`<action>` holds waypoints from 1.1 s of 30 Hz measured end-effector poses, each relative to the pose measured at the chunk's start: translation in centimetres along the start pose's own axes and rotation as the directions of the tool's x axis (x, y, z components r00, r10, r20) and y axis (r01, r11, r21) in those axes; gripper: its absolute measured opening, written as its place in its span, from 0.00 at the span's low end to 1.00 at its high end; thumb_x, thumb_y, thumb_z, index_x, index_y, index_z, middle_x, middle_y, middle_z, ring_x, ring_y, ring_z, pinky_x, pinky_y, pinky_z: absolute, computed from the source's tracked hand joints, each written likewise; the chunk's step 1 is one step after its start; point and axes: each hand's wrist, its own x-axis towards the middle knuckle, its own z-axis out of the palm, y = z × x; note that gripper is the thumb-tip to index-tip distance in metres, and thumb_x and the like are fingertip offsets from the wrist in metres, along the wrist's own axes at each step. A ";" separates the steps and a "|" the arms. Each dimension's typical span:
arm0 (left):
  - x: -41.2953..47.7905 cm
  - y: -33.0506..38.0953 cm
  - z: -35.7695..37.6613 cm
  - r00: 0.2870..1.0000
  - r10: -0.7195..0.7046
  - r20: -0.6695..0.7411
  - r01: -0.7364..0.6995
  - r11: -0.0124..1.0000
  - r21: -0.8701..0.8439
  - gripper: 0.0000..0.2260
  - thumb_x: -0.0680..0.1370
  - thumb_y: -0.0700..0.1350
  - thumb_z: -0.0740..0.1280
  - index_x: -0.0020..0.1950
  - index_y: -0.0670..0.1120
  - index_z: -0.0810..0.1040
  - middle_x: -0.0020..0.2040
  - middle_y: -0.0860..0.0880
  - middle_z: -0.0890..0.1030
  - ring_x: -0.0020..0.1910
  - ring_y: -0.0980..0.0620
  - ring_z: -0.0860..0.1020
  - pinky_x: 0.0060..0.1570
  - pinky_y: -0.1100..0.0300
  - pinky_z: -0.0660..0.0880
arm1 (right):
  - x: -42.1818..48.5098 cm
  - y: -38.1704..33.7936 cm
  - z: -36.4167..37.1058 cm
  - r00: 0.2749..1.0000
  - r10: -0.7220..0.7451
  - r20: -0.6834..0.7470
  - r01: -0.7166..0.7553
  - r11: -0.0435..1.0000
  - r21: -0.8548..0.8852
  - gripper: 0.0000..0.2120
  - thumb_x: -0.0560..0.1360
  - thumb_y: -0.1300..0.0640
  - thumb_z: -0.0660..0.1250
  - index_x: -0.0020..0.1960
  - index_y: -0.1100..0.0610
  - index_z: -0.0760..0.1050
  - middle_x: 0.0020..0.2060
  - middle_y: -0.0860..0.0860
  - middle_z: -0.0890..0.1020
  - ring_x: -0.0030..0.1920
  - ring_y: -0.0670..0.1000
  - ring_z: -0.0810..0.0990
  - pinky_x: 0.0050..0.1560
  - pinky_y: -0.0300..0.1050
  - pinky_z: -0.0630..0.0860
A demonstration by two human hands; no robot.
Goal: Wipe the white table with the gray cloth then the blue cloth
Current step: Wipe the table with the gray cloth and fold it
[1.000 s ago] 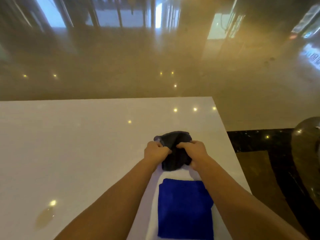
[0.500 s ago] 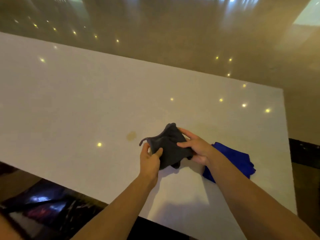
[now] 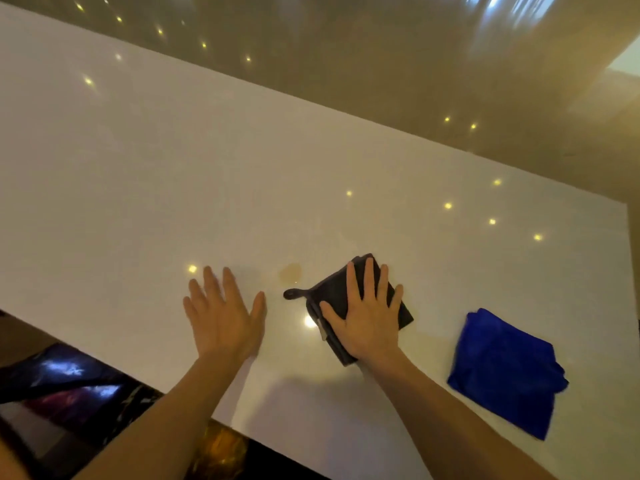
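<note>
The folded gray cloth [image 3: 330, 292] lies flat on the white table [image 3: 173, 174], near its front edge. My right hand [image 3: 363, 313] presses on top of the cloth, palm down with fingers spread. My left hand [image 3: 225, 313] rests flat on the bare table to the left of the cloth, fingers apart, holding nothing. A pale brownish stain [image 3: 290, 272] sits on the table between my hands, just beyond the cloth's loop. The blue cloth [image 3: 505, 372], loosely folded, lies on the table to the right, apart from both hands.
The table's front edge runs diagonally below my forearms, with a dark glossy floor [image 3: 69, 386] beneath. The right table edge [image 3: 628, 271] lies just past the blue cloth. Glossy tan floor with light reflections stretches beyond the far edge.
The gray cloth went from being held up in both hands to lying flat under my right palm. My left hand let go and now lies on the table. The view shifted left.
</note>
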 end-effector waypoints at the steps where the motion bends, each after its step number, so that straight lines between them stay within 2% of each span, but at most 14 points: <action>1: 1.0 -1.0 0.9 0.999 -0.029 0.032 0.028 0.999 0.039 0.38 0.78 0.69 0.44 0.81 0.47 0.46 0.82 0.40 0.46 0.80 0.35 0.45 0.78 0.38 0.47 | 0.3 -0.2 0.4 0.998 -0.024 -0.062 0.023 1.000 -0.014 0.43 0.76 0.27 0.47 0.83 0.51 0.48 0.83 0.60 0.50 0.82 0.66 0.48 0.77 0.73 0.47; 4: 1.8 -2.8 2.9 0.999 -0.031 0.018 0.030 0.999 0.028 0.38 0.77 0.70 0.39 0.81 0.51 0.36 0.82 0.43 0.38 0.80 0.39 0.36 0.78 0.39 0.40 | -2.1 -0.8 3.5 0.940 -0.307 -0.148 0.303 0.952 -0.052 0.41 0.76 0.27 0.51 0.82 0.50 0.57 0.82 0.57 0.58 0.81 0.64 0.53 0.77 0.72 0.50; 6: 1.5 -2.9 3.3 1.000 -0.021 -0.012 0.021 1.000 0.001 0.38 0.78 0.70 0.40 0.81 0.51 0.38 0.82 0.44 0.39 0.80 0.40 0.36 0.78 0.39 0.40 | -6.5 -1.5 5.9 0.866 -0.489 -0.100 0.489 0.872 -0.027 0.41 0.75 0.26 0.52 0.82 0.47 0.56 0.83 0.51 0.55 0.82 0.60 0.51 0.77 0.70 0.49; 9: 1.5 -2.6 2.8 0.999 -0.034 -0.007 0.034 0.999 -0.010 0.38 0.78 0.69 0.41 0.81 0.51 0.40 0.83 0.43 0.41 0.80 0.40 0.37 0.78 0.39 0.42 | -7.5 -1.6 6.4 0.820 -0.559 -0.118 0.560 0.828 -0.034 0.35 0.80 0.33 0.53 0.82 0.47 0.56 0.82 0.51 0.57 0.82 0.58 0.54 0.77 0.66 0.56; 13: 1.8 -2.7 2.4 0.999 -0.042 0.025 0.042 0.999 -0.006 0.38 0.77 0.70 0.41 0.81 0.51 0.40 0.83 0.44 0.40 0.80 0.40 0.36 0.78 0.39 0.41 | -0.1 -3.0 3.5 0.885 -0.358 -0.299 0.373 0.928 -0.007 0.28 0.84 0.45 0.51 0.80 0.58 0.61 0.78 0.56 0.68 0.78 0.58 0.65 0.77 0.62 0.64; 16: 1.9 -2.6 2.5 0.999 -0.046 0.018 0.047 0.999 -0.009 0.38 0.77 0.71 0.41 0.81 0.51 0.42 0.83 0.44 0.41 0.80 0.40 0.37 0.78 0.39 0.41 | 4.4 -4.5 2.1 0.893 -0.086 -0.442 0.276 0.881 0.385 0.26 0.85 0.49 0.50 0.77 0.62 0.67 0.73 0.56 0.75 0.72 0.56 0.74 0.78 0.56 0.62; 18: 2.0 -2.6 2.5 0.999 -0.048 0.021 0.048 0.999 -0.007 0.38 0.77 0.71 0.41 0.81 0.51 0.42 0.83 0.44 0.41 0.80 0.40 0.37 0.78 0.39 0.41 | 6.0 -5.3 1.7 0.921 -0.027 -0.388 0.255 0.795 0.551 0.27 0.85 0.49 0.47 0.76 0.63 0.68 0.73 0.54 0.75 0.72 0.55 0.75 0.80 0.55 0.59; 19: 2.0 -2.6 2.6 0.999 -0.046 0.021 0.046 0.999 -0.009 0.38 0.77 0.71 0.41 0.81 0.51 0.42 0.83 0.44 0.41 0.80 0.40 0.37 0.78 0.39 0.41 | 6.3 -5.7 1.6 0.931 -0.076 -0.358 0.269 0.807 0.526 0.27 0.85 0.48 0.46 0.77 0.61 0.68 0.74 0.54 0.75 0.73 0.56 0.74 0.79 0.58 0.59; 21: 2.1 -2.6 2.6 0.999 -0.045 0.020 0.045 0.999 -0.011 0.38 0.77 0.71 0.42 0.81 0.51 0.43 0.83 0.43 0.42 0.80 0.40 0.37 0.78 0.39 0.41 | 6.1 -6.5 2.0 0.883 -0.322 -0.341 0.403 0.893 0.201 0.27 0.85 0.45 0.46 0.77 0.57 0.67 0.76 0.55 0.72 0.76 0.59 0.68 0.77 0.64 0.60; 22: 2.0 -2.6 2.6 0.999 -0.043 0.020 0.043 0.999 -0.009 0.38 0.77 0.71 0.42 0.81 0.51 0.43 0.83 0.43 0.42 0.80 0.40 0.38 0.78 0.39 0.42 | 6.2 -6.6 2.2 0.847 -0.450 -0.284 0.478 0.878 0.034 0.27 0.84 0.43 0.49 0.78 0.54 0.66 0.78 0.55 0.69 0.78 0.60 0.64 0.77 0.66 0.58; 24: 2.1 -2.6 2.6 0.999 -0.037 0.012 0.037 0.999 -0.006 0.38 0.77 0.71 0.42 0.82 0.50 0.45 0.83 0.43 0.44 0.81 0.39 0.39 0.78 0.39 0.43 | 9.5 -6.7 1.1 0.816 -0.557 -0.156 0.549 0.830 -0.098 0.31 0.81 0.40 0.53 0.80 0.51 0.63 0.81 0.55 0.64 0.80 0.62 0.59 0.77 0.70 0.55; 27: 2.1 -2.7 2.8 0.999 -0.048 0.001 0.048 0.999 -0.012 0.38 0.77 0.71 0.43 0.82 0.51 0.47 0.83 0.43 0.46 0.81 0.39 0.41 0.78 0.39 0.43 | 17.4 -7.1 -2.4 0.931 -0.335 -0.146 0.319 0.939 -0.127 0.35 0.80 0.37 0.51 0.82 0.51 0.56 0.82 0.55 0.58 0.81 0.63 0.55 0.76 0.72 0.52; 29: 2.0 -2.7 3.0 0.999 -0.045 -0.012 0.045 0.999 -0.015 0.38 0.77 0.71 0.44 0.82 0.51 0.47 0.83 0.44 0.46 0.81 0.40 0.41 0.78 0.39 0.43 | 20.0 -6.8 -3.8 0.968 -0.193 -0.158 0.177 0.978 -0.110 0.34 0.81 0.38 0.49 0.83 0.53 0.53 0.83 0.57 0.56 0.81 0.65 0.53 0.76 0.73 0.51; 33: 1.9 -2.5 2.6 0.999 -0.052 0.002 0.052 0.998 -0.030 0.39 0.77 0.71 0.45 0.82 0.51 0.48 0.83 0.43 0.46 0.81 0.39 0.41 0.78 0.39 0.42 | 11.2 -6.5 0.2 0.932 -0.293 -0.216 0.266 0.953 -0.145 0.33 0.80 0.40 0.53 0.81 0.53 0.57 0.81 0.59 0.58 0.80 0.66 0.55 0.76 0.72 0.53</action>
